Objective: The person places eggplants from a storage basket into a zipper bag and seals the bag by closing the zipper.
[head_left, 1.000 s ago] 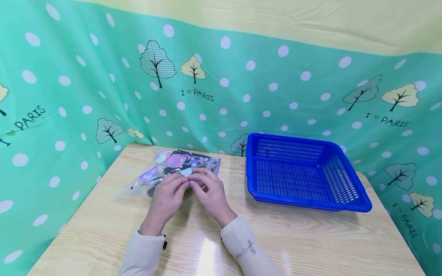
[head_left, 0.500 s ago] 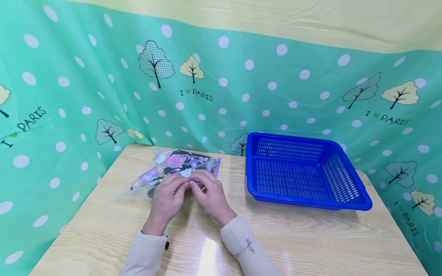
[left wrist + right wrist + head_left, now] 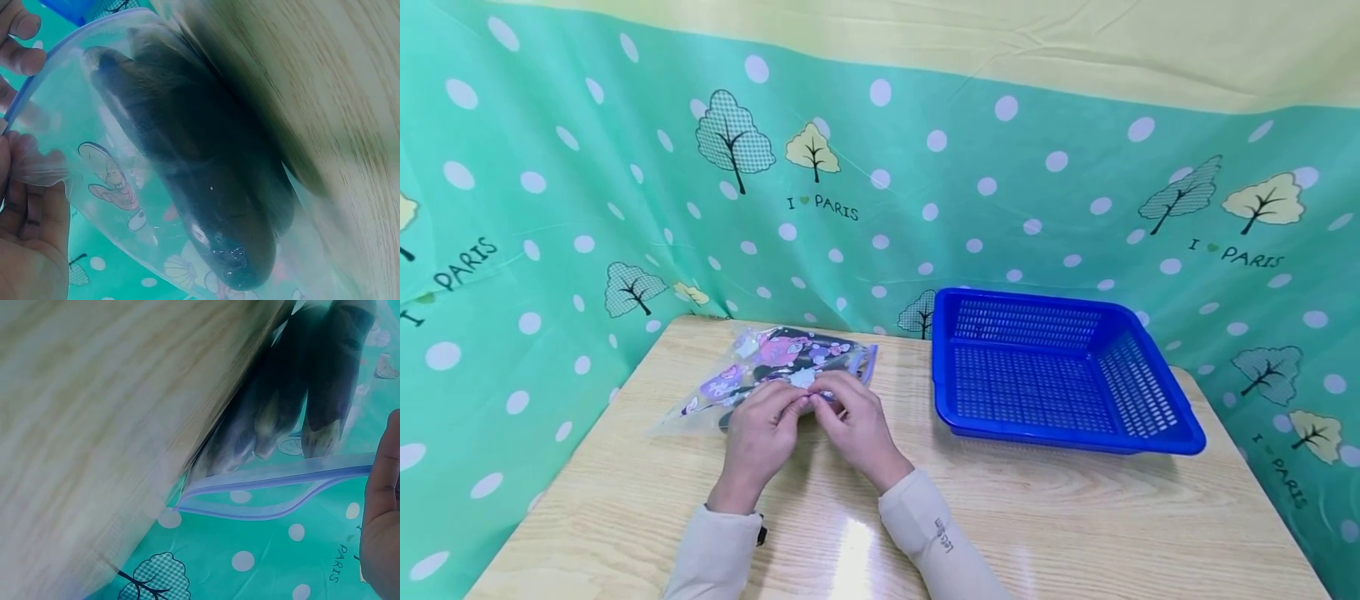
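Observation:
A clear zip bag (image 3: 782,348) with pink and purple cartoon prints lies on the wooden table, several long, dark, glossy vegetables (image 3: 219,212) inside it. At the bag's near side, my left hand (image 3: 760,437) and right hand (image 3: 860,429) meet fingertip to fingertip, pinching the purple zip edge. In the left wrist view, fingers (image 3: 15,215) of the left hand hold the film just below that edge. The right wrist view shows the zip strip (image 3: 269,517) with its two lips apart between the far corner and the right hand. The pinching fingertips are partly hidden there.
A blue slotted plastic basket (image 3: 951,392) stands to the right of the bag on the table (image 3: 1060,517). A green polka-dot cloth (image 3: 842,267) with printed trees hangs behind and along both sides of the table.
Both hands keep their pinch on the zip edge and stay nearly in place. The bag and the basket hold their positions; the head view shifts very slightly.

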`<state>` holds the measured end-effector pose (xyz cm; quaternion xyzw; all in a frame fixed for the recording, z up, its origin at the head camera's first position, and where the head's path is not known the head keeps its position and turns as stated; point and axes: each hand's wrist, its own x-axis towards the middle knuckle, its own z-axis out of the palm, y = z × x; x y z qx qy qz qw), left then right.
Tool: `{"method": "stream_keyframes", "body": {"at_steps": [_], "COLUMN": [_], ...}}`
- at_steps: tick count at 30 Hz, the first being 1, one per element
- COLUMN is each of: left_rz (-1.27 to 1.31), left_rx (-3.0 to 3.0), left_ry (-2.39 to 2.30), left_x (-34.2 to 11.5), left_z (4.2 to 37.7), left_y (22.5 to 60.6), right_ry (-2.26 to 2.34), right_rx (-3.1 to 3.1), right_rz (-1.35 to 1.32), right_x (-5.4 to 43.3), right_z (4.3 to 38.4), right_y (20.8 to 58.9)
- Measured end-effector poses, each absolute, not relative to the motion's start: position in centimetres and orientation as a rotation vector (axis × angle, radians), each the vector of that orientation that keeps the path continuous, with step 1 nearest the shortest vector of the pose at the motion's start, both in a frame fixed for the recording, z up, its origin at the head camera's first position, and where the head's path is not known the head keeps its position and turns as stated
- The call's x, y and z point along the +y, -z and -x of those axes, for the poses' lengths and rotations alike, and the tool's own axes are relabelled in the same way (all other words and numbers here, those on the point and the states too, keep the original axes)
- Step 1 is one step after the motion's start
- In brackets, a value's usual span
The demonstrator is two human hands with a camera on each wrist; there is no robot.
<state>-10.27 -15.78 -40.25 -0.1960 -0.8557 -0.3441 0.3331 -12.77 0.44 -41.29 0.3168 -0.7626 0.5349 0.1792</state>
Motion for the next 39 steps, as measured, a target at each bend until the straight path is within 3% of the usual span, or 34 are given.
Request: {"method": "stream_keyframes", "body": {"at_steps": [39], "left_rz": [0.485], "left_rx": [-2.108], "left_ry": [1.033], "left_x": [-16.73], "left_z": [10.05], "left_y": [39.30], "right_ry": [-1.243], "right_rx": [-2.498], "right_rz": [-0.704], "right_x": [1.44], "right_z": [13.53], "right_y": [41.33]}}
